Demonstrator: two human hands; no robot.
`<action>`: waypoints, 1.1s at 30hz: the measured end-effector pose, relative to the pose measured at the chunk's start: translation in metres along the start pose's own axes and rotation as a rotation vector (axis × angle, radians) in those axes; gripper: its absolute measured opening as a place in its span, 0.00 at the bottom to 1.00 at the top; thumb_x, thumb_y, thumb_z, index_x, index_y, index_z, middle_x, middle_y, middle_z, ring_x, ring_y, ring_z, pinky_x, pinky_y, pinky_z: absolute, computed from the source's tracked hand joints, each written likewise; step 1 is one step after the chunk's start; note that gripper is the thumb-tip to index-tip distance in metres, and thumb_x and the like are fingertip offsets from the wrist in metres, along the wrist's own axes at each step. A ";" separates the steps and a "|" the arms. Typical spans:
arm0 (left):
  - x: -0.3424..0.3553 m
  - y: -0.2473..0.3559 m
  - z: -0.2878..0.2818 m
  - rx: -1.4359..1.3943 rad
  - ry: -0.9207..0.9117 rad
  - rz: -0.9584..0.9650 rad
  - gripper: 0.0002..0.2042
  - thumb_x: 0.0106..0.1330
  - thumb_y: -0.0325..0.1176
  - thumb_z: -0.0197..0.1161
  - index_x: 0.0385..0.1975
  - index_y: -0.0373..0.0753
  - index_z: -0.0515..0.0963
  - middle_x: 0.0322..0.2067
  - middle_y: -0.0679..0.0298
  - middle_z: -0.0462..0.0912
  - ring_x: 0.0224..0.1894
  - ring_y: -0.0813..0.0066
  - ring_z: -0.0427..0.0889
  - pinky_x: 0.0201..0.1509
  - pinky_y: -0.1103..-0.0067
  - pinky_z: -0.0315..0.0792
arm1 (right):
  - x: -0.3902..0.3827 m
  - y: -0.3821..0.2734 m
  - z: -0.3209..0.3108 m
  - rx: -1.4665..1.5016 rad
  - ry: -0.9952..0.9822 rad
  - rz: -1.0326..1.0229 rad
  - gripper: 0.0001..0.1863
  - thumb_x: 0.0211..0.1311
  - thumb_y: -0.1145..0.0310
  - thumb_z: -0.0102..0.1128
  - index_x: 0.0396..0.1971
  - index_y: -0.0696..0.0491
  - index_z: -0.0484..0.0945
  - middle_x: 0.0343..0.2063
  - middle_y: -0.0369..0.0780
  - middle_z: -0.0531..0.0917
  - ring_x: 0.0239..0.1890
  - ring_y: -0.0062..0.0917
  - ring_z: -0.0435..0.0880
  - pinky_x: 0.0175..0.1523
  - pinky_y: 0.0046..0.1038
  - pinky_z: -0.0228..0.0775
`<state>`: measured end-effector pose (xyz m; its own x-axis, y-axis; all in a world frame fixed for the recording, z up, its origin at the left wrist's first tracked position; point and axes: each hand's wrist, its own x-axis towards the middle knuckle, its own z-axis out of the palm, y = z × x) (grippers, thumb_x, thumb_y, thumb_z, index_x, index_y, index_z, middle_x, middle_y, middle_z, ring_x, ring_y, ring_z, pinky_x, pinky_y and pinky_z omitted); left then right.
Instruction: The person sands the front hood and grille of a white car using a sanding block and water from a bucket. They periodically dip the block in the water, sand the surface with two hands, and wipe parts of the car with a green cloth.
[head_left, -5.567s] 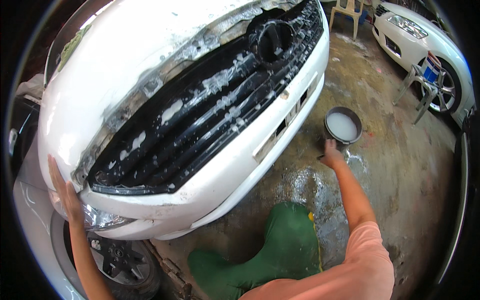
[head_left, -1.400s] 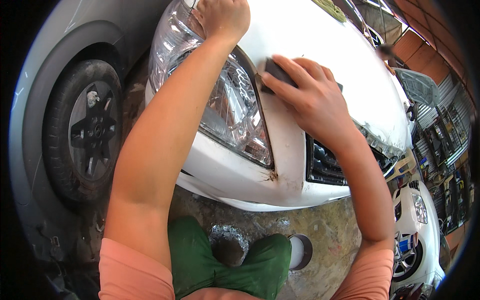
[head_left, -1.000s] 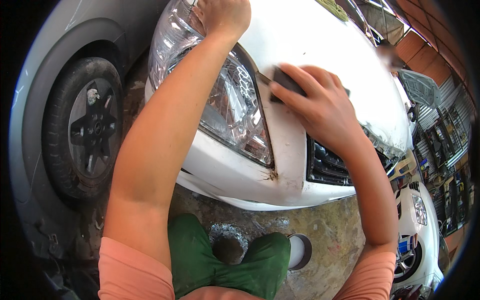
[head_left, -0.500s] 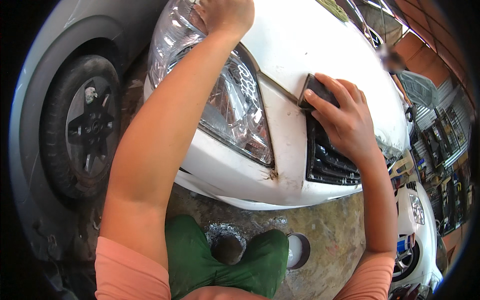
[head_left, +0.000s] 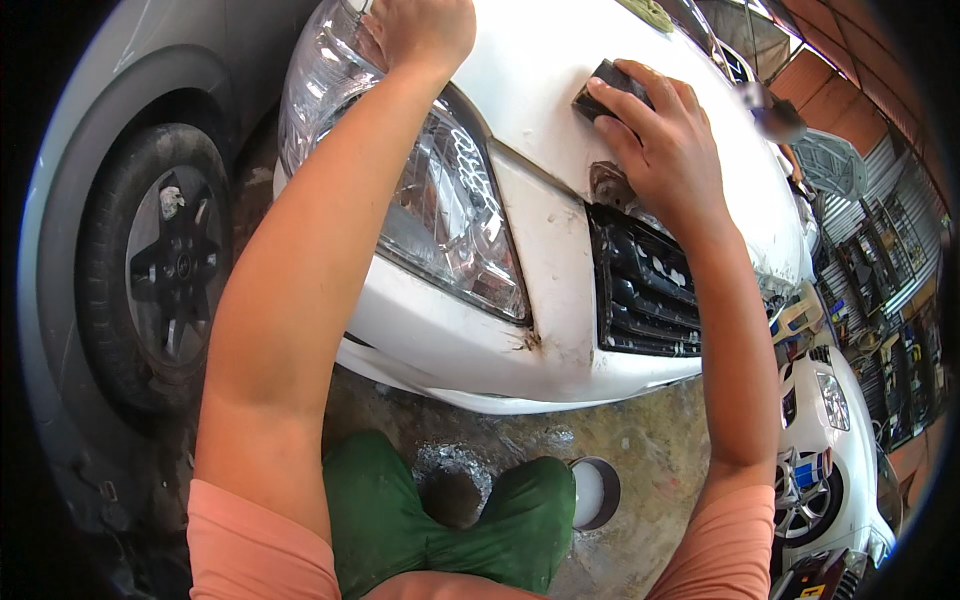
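In my right hand (head_left: pixel 665 140) is a small dark block, apparently a sanding block (head_left: pixel 592 97), pressed flat on the white hood (head_left: pixel 535 70) of a car. My fingers and thumb wrap its sides. Below that hand, a brownish bare patch (head_left: pixel 608 182) shows at the hood's front edge, above the black grille (head_left: pixel 640 290). At the top edge of the picture, my left hand (head_left: pixel 425 35) rests by the upper end of the clear headlight (head_left: pixel 450 215). Most of its fingers are hidden or cut off, so its grip does not show.
A grey car's wheel (head_left: pixel 180 260) stands close on the left. On the floor by my knee is a bucket (head_left: pixel 608 490) with whitish liquid. Green cloth (head_left: pixel 650 12) lies farther up the hood. Another white car (head_left: pixel 835 450) and a person (head_left: pixel 775 115) are at the right.
My right hand has moved the block up off the hood's front edge and farther onto the hood, uncovering the brownish patch. The view has shifted slightly; my left hand stays by the headlight.
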<state>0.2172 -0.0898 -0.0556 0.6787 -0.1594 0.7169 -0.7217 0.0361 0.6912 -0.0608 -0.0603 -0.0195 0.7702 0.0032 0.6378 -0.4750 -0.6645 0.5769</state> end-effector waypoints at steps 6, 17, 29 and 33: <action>-0.001 0.000 -0.007 0.012 -0.005 0.036 0.26 0.78 0.52 0.45 0.48 0.36 0.84 0.53 0.45 0.83 0.61 0.43 0.76 0.70 0.54 0.62 | -0.046 -0.024 -0.019 0.048 -0.066 0.039 0.18 0.61 0.66 0.70 0.52 0.42 0.84 0.57 0.38 0.80 0.56 0.38 0.78 0.58 0.42 0.72; 0.016 -0.022 0.011 -0.065 -0.074 0.079 0.26 0.78 0.53 0.44 0.54 0.37 0.81 0.60 0.48 0.78 0.68 0.47 0.67 0.75 0.55 0.53 | -0.057 -0.006 -0.030 0.150 -0.058 0.127 0.18 0.63 0.69 0.69 0.54 0.48 0.85 0.57 0.44 0.80 0.54 0.42 0.78 0.59 0.41 0.73; 0.000 -0.005 0.007 -0.177 -0.120 -0.018 0.28 0.77 0.56 0.44 0.51 0.39 0.83 0.64 0.49 0.74 0.72 0.49 0.61 0.77 0.54 0.45 | -0.022 -0.014 -0.008 0.093 -0.087 0.049 0.17 0.67 0.61 0.66 0.55 0.41 0.84 0.57 0.38 0.81 0.56 0.39 0.80 0.60 0.42 0.74; 0.003 -0.010 0.015 -0.195 -0.079 0.011 0.28 0.77 0.56 0.44 0.51 0.39 0.82 0.64 0.50 0.74 0.73 0.53 0.59 0.78 0.55 0.42 | -0.020 -0.008 -0.004 0.086 -0.058 0.035 0.18 0.67 0.61 0.66 0.56 0.43 0.84 0.58 0.40 0.81 0.56 0.41 0.80 0.59 0.41 0.74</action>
<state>0.2247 -0.1054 -0.0618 0.6526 -0.2342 0.7206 -0.6839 0.2273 0.6932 -0.0739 -0.0516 -0.0347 0.7780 -0.0628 0.6251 -0.4658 -0.7253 0.5068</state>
